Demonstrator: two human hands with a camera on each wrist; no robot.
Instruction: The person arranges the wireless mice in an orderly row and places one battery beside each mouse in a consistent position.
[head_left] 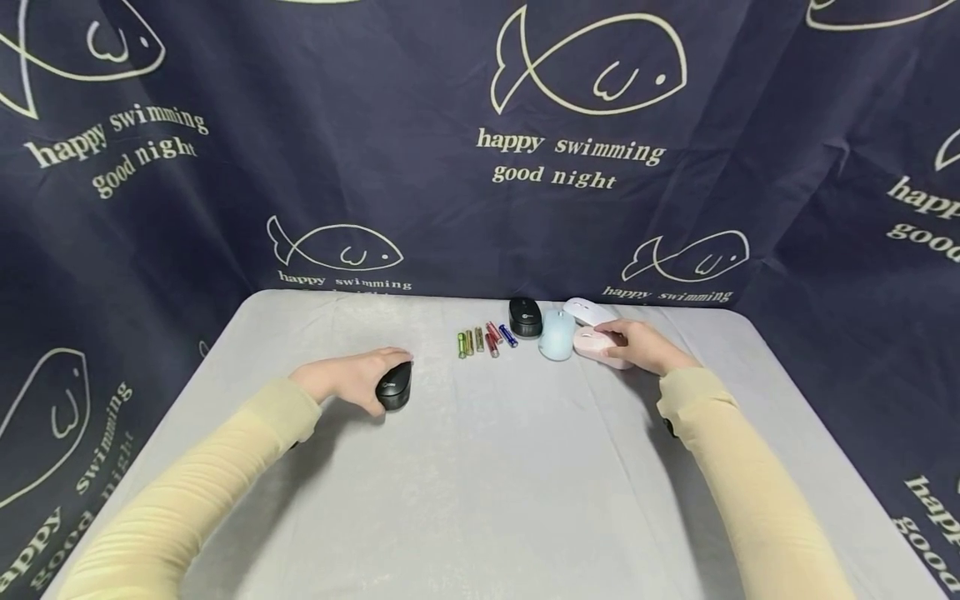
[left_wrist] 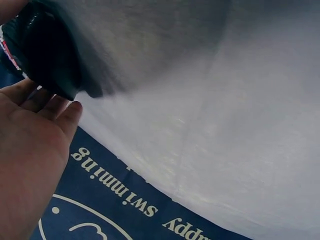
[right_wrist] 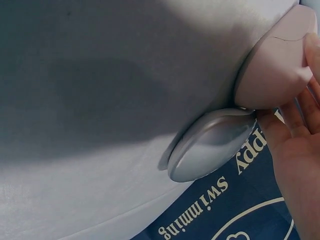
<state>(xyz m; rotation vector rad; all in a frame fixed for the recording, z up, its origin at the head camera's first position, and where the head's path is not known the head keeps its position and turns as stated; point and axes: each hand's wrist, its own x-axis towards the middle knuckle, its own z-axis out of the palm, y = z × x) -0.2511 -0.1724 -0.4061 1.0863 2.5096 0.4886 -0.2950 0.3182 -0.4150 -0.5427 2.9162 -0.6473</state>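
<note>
Pale yellow sleeves [head_left: 172, 492] reach in from 8 and 4 o'clock.
Navy printed cloth [head_left: 420, 183] hangs at 12 o'clock behind a pale tabletop [head_left: 480, 500]. The left hand [head_left: 352, 379] pinches a black mouse [head_left: 395, 387] between thumb and fingers; the right hand [head_left: 647, 343] pinches a pink mouse [head_left: 591, 343] likewise. At the pink mouse's 12 o'clock lies a white mouse [head_left: 587, 311], at its 9 a light-blue mouse [head_left: 557, 337], with a second black mouse [head_left: 525, 317] at 10 from the blue. Slim batteries [head_left: 479, 337], green, gold, red and blue, plain only in the head view, lie at the light-blue mouse's 9; the gripped black mouse sits at their 8. The right wrist view shows fingers along the pink mouse's far side, which the head view hides.
</note>
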